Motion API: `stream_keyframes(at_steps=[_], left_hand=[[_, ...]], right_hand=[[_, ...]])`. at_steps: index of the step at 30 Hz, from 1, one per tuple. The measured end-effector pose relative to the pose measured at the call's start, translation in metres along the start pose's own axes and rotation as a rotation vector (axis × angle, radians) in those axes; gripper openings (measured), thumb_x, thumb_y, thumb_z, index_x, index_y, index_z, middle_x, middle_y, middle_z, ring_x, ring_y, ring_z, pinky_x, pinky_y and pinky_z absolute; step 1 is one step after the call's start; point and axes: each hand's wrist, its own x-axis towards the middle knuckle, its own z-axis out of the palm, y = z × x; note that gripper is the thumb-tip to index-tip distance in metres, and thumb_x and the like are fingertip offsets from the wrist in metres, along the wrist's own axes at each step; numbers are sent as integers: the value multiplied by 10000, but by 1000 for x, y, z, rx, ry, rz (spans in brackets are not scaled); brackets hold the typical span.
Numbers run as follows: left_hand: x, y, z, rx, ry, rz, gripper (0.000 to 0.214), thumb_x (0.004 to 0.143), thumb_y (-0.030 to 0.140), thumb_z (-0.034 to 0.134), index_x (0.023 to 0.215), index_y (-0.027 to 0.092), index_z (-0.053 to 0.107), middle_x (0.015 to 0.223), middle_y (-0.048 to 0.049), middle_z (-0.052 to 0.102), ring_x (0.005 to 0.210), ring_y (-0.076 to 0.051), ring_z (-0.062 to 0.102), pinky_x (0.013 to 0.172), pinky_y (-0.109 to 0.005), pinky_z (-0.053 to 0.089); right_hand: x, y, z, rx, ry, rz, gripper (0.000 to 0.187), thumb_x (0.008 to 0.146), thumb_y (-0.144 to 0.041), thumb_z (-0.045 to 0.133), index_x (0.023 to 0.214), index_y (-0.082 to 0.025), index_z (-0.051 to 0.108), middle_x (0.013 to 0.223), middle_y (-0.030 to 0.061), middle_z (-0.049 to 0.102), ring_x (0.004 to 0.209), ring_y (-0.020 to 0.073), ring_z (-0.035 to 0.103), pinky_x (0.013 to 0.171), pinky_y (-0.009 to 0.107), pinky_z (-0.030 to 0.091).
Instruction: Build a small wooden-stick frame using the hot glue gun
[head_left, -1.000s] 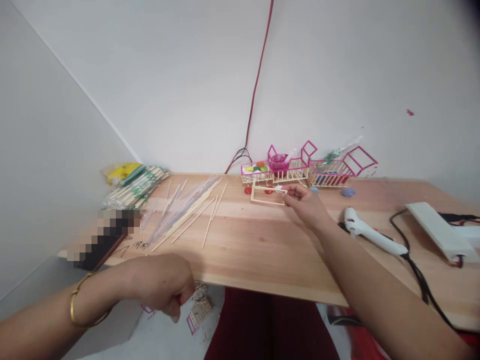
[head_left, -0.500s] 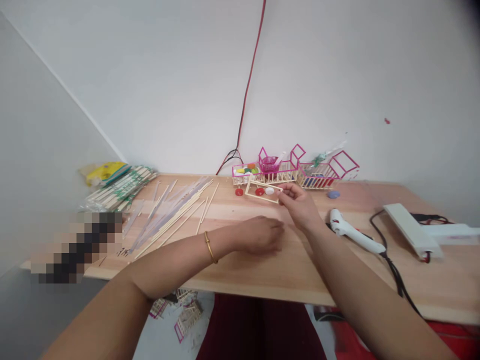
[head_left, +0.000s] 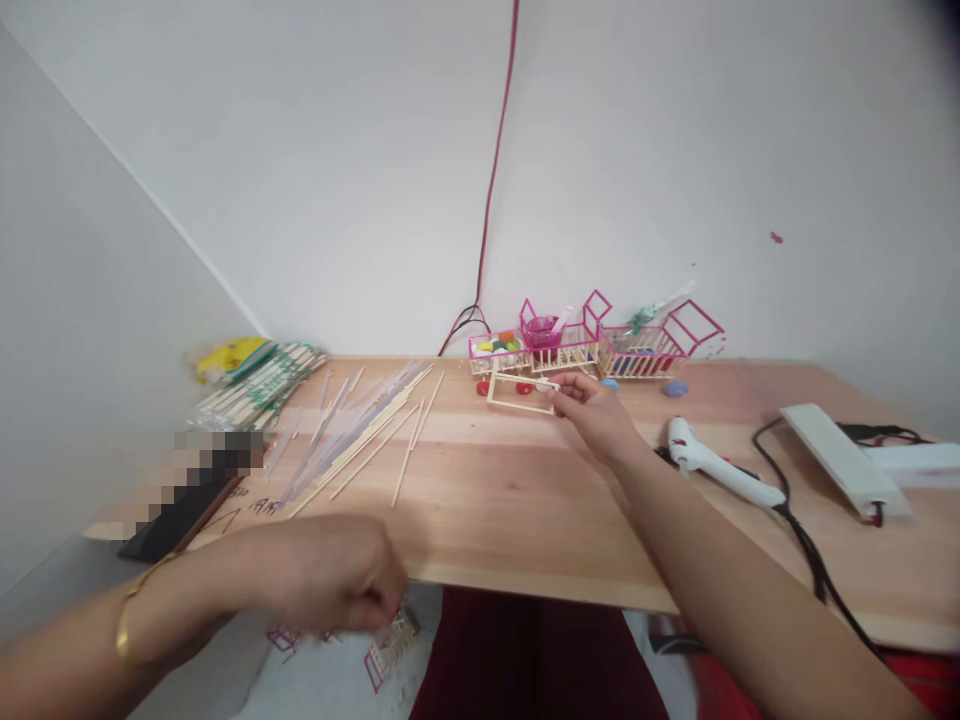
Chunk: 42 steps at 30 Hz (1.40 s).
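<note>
In my right hand (head_left: pixel 592 405), pinched between thumb and fingers, is one end of a small rectangular frame of thin wooden sticks (head_left: pixel 517 408). The frame is held above the table, in front of the stick-built carts. My left hand (head_left: pixel 337 575), smeared by motion, hangs at the table's front edge with its fingers curled together and pointing down. What it holds, if anything, is hidden. Left of the middle, loose wooden sticks (head_left: pixel 371 440) and translucent glue sticks (head_left: pixel 307 465) lie on the table. A white glue gun (head_left: pixel 724 470) rests near my right forearm.
Small carts with pink trim (head_left: pixel 562 355) stand along the wall, holding colourful pieces. A packaged bundle of sticks (head_left: pixel 259 385) lies at the back left. On the right are a white power strip (head_left: pixel 844 460) and black cables (head_left: pixel 810 560). More stick carts (head_left: pixel 390 650) lie on the floor.
My left hand has moved left and toward me, from the middle of the table to its front edge. The right hand still holds the stick frame in about the same place.
</note>
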Motion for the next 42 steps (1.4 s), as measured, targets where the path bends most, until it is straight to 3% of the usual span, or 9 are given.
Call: stream_keyframes(at_steps=[1, 5, 7, 9, 14, 23, 32, 37, 42], left_hand=[[10, -5, -5, -33, 46, -12, 105, 756, 180, 576, 748, 189, 680, 648, 13, 659, 545, -79, 559, 526, -165, 413], [65, -28, -24, -138, 587, -67, 285, 768, 207, 551, 1046, 202, 611, 1074, -37, 620, 949, -139, 564, 826, -238, 435], [96, -41, -31, -261, 855, -161, 349, 750, 252, 573, 1093, 186, 580, 1136, -61, 585, 932, -148, 569, 801, -257, 454], [123, -52, -34, -446, 968, -217, 375, 755, 294, 574, 1102, 151, 567, 1101, -80, 603, 869, -145, 587, 760, -259, 472], [161, -75, -25, -684, 1036, -224, 326, 780, 234, 539, 1078, 110, 582, 998, -84, 649, 825, -141, 603, 729, -254, 476], [154, -87, -13, -220, 1105, -132, 143, 766, 235, 553, 866, 165, 629, 834, -31, 653, 776, -132, 581, 750, -254, 447], [157, -90, -12, -141, 1070, -161, 118, 776, 248, 524, 803, 164, 602, 754, -15, 630, 703, -118, 558, 685, -234, 425], [158, -93, -13, -190, 1062, -174, 210, 766, 231, 526, 958, 171, 584, 793, -13, 636, 722, -119, 570, 694, -229, 428], [157, -91, -17, -6, 996, -155, 117, 777, 231, 508, 729, 168, 593, 740, -17, 614, 707, -132, 536, 673, -238, 390]], right_hand=[[0, 1, 0, -6, -4, -4, 316, 666, -404, 665, 863, -178, 565, 629, -34, 526, 551, 89, 476, 529, 229, 391], [-1, 3, -2, -36, -5, -13, 307, 689, -423, 648, 858, -179, 570, 629, -34, 511, 558, 90, 471, 521, 225, 384], [-2, 3, -2, -45, -14, -10, 303, 698, -427, 642, 859, -180, 572, 628, -35, 510, 557, 87, 465, 522, 222, 378], [-3, 2, -1, -50, -39, 3, 308, 693, -421, 651, 867, -180, 572, 638, -31, 518, 561, 87, 465, 525, 221, 377], [-5, 2, 3, -112, -104, 29, 326, 678, -427, 660, 879, -187, 570, 672, -13, 547, 576, 99, 492, 560, 241, 400], [-7, 3, 9, -266, -175, 24, 305, 661, -417, 658, 833, -195, 537, 639, -22, 501, 554, 104, 460, 476, 221, 352], [-9, 13, 7, -381, -334, 13, 220, 713, -377, 603, 830, -201, 540, 574, -53, 432, 481, 81, 351, 419, 201, 245], [-7, 18, 4, -426, -346, -14, 218, 703, -386, 605, 812, -201, 568, 597, -42, 484, 492, 89, 377, 435, 208, 270], [-7, 18, 5, -423, -335, 2, 228, 711, -391, 595, 845, -207, 581, 568, -47, 461, 488, 93, 376, 438, 209, 270]])
